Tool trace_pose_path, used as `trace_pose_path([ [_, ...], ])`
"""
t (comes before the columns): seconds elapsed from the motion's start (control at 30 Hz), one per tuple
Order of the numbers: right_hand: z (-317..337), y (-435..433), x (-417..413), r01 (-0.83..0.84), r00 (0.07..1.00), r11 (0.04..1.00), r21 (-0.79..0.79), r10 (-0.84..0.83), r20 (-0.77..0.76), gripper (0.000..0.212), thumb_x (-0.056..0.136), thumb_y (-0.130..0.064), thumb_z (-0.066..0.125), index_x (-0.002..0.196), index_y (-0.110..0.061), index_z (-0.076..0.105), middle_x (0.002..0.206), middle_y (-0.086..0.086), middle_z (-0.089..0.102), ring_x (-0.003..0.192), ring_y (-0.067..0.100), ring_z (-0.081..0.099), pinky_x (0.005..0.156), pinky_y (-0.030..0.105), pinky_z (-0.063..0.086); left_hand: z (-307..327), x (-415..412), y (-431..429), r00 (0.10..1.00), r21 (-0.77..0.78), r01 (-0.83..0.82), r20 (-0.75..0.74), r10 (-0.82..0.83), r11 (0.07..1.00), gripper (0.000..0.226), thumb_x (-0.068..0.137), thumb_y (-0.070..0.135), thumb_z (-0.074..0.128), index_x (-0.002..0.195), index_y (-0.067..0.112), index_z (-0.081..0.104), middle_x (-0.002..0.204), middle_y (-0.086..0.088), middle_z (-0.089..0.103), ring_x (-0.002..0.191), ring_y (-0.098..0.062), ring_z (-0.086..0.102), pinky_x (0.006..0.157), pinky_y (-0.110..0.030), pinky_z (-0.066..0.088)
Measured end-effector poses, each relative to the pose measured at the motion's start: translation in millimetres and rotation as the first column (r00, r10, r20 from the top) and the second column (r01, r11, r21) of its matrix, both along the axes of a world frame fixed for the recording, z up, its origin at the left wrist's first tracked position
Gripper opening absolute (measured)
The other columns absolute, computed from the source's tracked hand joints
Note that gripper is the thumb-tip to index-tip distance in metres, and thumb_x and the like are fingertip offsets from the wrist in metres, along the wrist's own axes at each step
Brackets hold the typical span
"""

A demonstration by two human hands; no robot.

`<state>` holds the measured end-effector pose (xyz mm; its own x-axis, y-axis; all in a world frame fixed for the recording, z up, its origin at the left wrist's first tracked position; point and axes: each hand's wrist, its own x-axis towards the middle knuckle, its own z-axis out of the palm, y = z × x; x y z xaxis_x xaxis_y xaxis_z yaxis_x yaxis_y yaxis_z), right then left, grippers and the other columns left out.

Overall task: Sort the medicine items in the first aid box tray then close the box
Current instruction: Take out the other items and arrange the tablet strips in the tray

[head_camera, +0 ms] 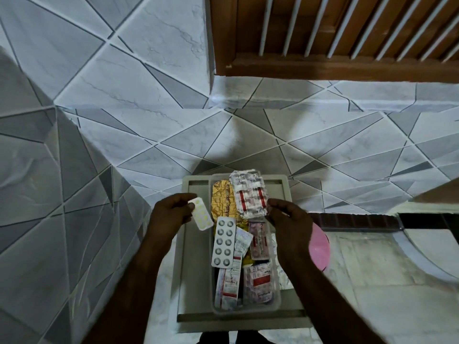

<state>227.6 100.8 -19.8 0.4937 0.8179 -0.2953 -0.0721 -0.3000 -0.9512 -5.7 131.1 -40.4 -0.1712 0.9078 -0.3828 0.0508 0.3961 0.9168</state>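
Medicine strips (242, 242) heaped in one clear plastic tray (248, 309), long and narrow with rounded corners, seated in one grey box (183, 256) on pale marbled tiles (124, 150). Two bare hands over the far half of the tray, one on each side.

Left hand (171, 214) at the tray's left rim, thumb and curled fingers pinching one yellow strip (201, 216): a small rounded rectangle of white backing with pale yellow tablets in two rows, held tilted just above the box's left side.

Right hand (289, 218) at the right rim, thumb and forefinger closed on the right edge of one bundle (248, 194) of crinkled silver foil strips printed with red bars. Number of layers in it impossible to count.

Directly between the hands, one gold strip (223, 201) of wrinkled foil, lying lengthwise along the tray's left side and partly under the bundle. Nearer the camera, one white strip (223, 242) of ten round grey-ringed tablets in two columns of five, glossy and flat, just below the yellow strip. Beside it to the right, one pink strip (258, 240). At the near end, two more in silver and red: one narrow strip (227, 286) and one wider strip (258, 281).

Right of the box, one round pink disc (320, 247), half hidden by the right forearm. Above, one brown wooden frame (323, 68) with white slats.
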Motion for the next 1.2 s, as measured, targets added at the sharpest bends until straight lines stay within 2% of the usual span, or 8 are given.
trace_pose_path([
  [0.17, -13, -11, -6, -0.117, 0.957, 0.986, -0.116, 0.144, 0.252, 0.012, 0.085, -0.017, 0.072, 0.095, -0.023, 0.074, 0.092, -0.006, 0.075, 0.081, 0.008, 0.071, 0.081, 0.038, 0.059, 0, 19, -9, 0.986, -0.066, 0.16, -0.046, -0.163, 0.985, 0.019, 0.085, 0.0, 0.068, 0.102, 0.006, 0.072, 0.093, -0.008, 0.074, 0.086, -0.021, 0.07, 0.066, -0.022, 0.057],
  [0.33, -13, -16, -2, -0.35, 0.758, 0.922, -0.167, 0.384, 0.528, 0.012, 0.09, -0.021, 0.067, 0.098, -0.018, 0.074, 0.095, -0.005, 0.069, 0.067, -0.003, 0.063, 0.064, 0.006, 0.044, -8, 35, -17, 0.921, -0.008, 0.251, -0.307, -0.241, 0.968, 0.018, 0.08, 0.012, 0.076, 0.098, 0.013, 0.073, 0.085, 0.003, 0.073, 0.079, -0.015, 0.07, 0.068, -0.024, 0.058],
  [0.5, 2, 16, 12, -0.634, 0.403, 0.674, -0.378, 0.706, 0.582, 0.016, 0.089, -0.021, 0.068, 0.1, -0.015, 0.076, 0.099, 0.001, 0.07, 0.084, 0.009, 0.06, 0.081, 0.021, 0.046, -5, 43, -26, 0.84, 0.117, 0.284, -0.51, -0.188, 0.952, 0.014, 0.083, 0.015, 0.073, 0.096, 0.017, 0.071, 0.083, 0.008, 0.068, 0.076, -0.007, 0.066, 0.076, -0.028, 0.057],
  [0.7, 3, 35, 2, -0.681, 0.237, 0.561, -0.47, 0.777, 0.584, 0.015, 0.082, -0.026, 0.073, 0.094, -0.016, 0.074, 0.098, 0.003, 0.066, 0.088, 0.014, 0.06, 0.077, 0.027, 0.045, -11, 50, -43, 0.706, 0.099, 0.4, -0.668, -0.237, 0.911, 0.042, 0.089, 0.032, 0.065, 0.129, 0.02, 0.057, 0.127, 0.0, 0.055, 0.094, -0.011, 0.061, 0.068, 0.0, 0.039],
  [0.87, -7, 57, 7, -0.678, 0.001, 0.557, -0.48, 0.653, 0.757, 0.059, 0.086, -0.038, 0.065, 0.14, -0.02, 0.046, 0.152, 0.009, 0.037, 0.137, 0.031, 0.036, 0.107, 0.042, 0.037, -23, 59, -49, 0.391, 0.068, 0.606, -0.893, -0.223, 0.792, 0.072, 0.084, 0.06, 0.047, 0.141, 0.015, 0.047, 0.144, -0.014, 0.049, 0.128, -0.037, 0.05, 0.1, -0.049, 0.044],
  [1.0, -31, 67, 6, -0.631, -0.203, 0.485, -0.606, 0.65, 0.732, 0.071, 0.096, -0.054, 0.033, 0.156, -0.025, 0.008, 0.164, 0.009, 0.002, 0.151, 0.03, 0.003, 0.122, 0.049, 0.01, -40, 68, -48, 0.241, -0.082, 0.67, -0.916, -0.321, 0.738, 0.078, 0.092, 0.065, 0.03, 0.153, 0.022, 0.008, 0.16, -0.005, 0.006, 0.148, -0.028, 0.012, 0.12, -0.042, -0.001],
  [1.1, -41, 66, 5, -0.607, -0.233, 0.481, -0.632, 0.653, 0.721, 0.073, 0.093, -0.062, 0.018, 0.155, -0.03, -0.004, 0.164, 0.006, -0.007, 0.151, 0.027, -0.003, 0.12, 0.049, -0.003, -42, 70, -50, 0.167, -0.168, 0.673, -0.914, -0.369, 0.721, 0.074, 0.093, 0.065, 0.027, 0.151, 0.02, 0.024, 0.158, -0.008, 0.025, 0.145, -0.027, 0.026, 0.112, -0.048, 0.01],
  [1.2, -43, 66, 6, -0.599, -0.254, 0.491, -0.633, 0.633, 0.731, 0.078, 0.087, -0.068, 0.013, 0.155, -0.032, 0.0, 0.165, 0.005, -0.001, 0.151, 0.025, 0.005, 0.119, 0.052, -0.005, -46, 73, -53, 0.156, -0.157, 0.675, -0.925, -0.347, 0.721, 0.075, 0.094, 0.066, 0.022, 0.152, 0.019, 0.026, 0.16, -0.009, 0.022, 0.147, -0.028, 0.021, 0.113, -0.053, 0.009],
])
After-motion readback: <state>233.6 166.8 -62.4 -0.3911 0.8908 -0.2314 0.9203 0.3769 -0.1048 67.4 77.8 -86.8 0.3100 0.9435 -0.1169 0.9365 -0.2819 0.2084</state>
